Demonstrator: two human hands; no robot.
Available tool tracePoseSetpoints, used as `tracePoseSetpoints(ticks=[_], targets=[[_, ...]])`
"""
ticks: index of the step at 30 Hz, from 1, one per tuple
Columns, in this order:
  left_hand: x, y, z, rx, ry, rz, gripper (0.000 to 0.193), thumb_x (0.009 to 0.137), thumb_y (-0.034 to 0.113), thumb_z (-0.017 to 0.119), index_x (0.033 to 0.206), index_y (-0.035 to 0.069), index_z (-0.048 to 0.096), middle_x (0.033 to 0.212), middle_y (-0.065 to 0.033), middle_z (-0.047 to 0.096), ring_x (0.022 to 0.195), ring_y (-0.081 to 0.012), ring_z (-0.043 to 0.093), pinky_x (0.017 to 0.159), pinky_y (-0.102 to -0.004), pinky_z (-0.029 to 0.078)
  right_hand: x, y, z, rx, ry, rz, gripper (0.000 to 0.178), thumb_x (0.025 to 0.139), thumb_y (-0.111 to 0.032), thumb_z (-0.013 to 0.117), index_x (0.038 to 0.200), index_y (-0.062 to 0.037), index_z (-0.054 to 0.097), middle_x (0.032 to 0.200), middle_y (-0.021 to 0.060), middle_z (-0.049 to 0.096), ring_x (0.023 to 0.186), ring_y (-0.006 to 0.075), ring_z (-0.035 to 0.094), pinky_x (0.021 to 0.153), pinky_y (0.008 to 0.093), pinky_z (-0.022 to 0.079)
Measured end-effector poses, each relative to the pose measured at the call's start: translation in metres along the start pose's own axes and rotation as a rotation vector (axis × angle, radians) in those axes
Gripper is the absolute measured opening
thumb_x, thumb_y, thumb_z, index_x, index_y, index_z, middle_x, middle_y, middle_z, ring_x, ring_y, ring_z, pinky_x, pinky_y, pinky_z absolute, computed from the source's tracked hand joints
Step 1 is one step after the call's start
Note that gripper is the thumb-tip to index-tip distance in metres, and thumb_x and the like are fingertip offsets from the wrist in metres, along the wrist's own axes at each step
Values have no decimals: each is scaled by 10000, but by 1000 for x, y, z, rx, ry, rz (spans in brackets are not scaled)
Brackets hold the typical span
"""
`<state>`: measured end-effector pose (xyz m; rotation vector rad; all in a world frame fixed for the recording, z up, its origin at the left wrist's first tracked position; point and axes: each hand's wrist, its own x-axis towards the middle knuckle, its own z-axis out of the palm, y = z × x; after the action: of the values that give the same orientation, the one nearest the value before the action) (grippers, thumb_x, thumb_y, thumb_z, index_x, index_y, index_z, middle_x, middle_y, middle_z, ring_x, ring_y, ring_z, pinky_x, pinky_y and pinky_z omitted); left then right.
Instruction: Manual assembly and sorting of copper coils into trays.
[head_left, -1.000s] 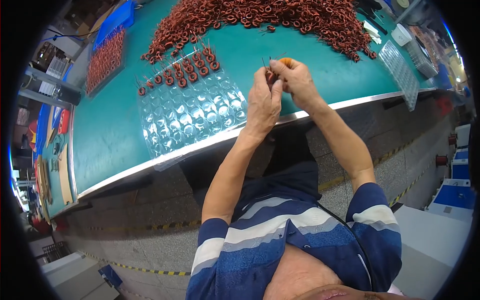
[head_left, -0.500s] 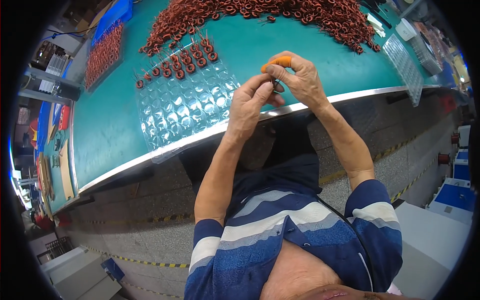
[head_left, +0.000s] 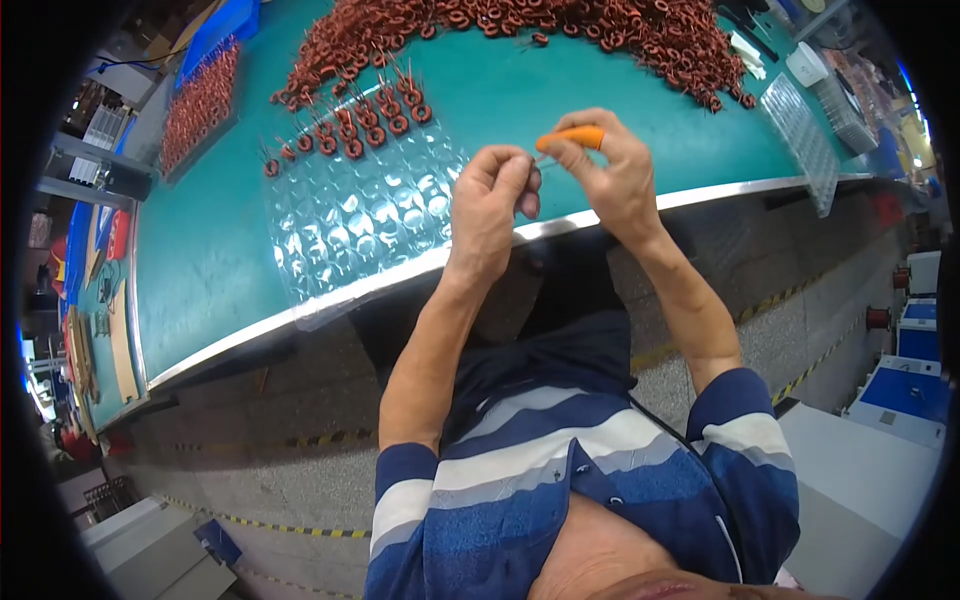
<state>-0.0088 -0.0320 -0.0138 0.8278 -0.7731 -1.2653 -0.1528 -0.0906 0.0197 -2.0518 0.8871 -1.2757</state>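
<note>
My left hand (head_left: pixel 487 205) is closed in a pinch above the table's front edge. A small dark part shows at its fingertips, mostly hidden by the fingers, so its kind is unclear. Close beside it, my right hand (head_left: pixel 615 180) pinches with thumb and index finger. An orange finger cot (head_left: pixel 572 138) covers that index finger. Something thin like a wire lead shows between the two hands. Left of them lies a clear plastic blister tray (head_left: pixel 365 215), its far rows filled with copper-red ring coils (head_left: pixel 354 148) whose leads stick up. The nearer pockets hold no coils.
A large heap of loose ring coils (head_left: pixel 480 18) spreads along the far side of the green table (head_left: pixel 215 270). A filled tray (head_left: pixel 200 115) stands at the far left. At the right, another clear tray (head_left: pixel 800 140) overhangs the metal edge, near a white cup (head_left: pixel 808 62).
My hands have drawn slightly apart; the left shifted a little left, the right a little right. The left fingers are curled in more tightly. The view has shifted slightly.
</note>
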Motion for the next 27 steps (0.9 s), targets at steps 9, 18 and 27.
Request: tracePoseSetpoints(ticks=[9, 18, 27], targets=[[-7, -4, 3, 277, -102, 181, 207, 978, 76, 497, 1164, -14, 495, 835, -39, 562, 706, -92, 542, 656, -226, 462, -6, 18, 11, 449, 124, 313, 313, 894, -279, 685, 1034, 0, 674, 845, 48, 668, 788, 98, 606, 732, 219, 479], [-8, 2, 5, 629, -2, 236, 191, 943, 77, 550, 1107, -18, 534, 706, -76, 594, 585, -121, 568, 521, -266, 437, -21, 6, 0, 255, -15, 305, 281, 945, -257, 611, 940, 8, 704, 725, 44, 650, 641, 87, 587, 569, 214, 464], [-2, 8, -4, 67, -211, -158, 266, 991, 215, 490, 1080, -30, 543, 678, -48, 492, 506, -137, 523, 513, -255, 450, -8, 15, -11, 461, -47, 307, 289, 908, -252, 668, 1047, 1, 664, 734, -1, 608, 607, 47, 518, 541, 186, 426]])
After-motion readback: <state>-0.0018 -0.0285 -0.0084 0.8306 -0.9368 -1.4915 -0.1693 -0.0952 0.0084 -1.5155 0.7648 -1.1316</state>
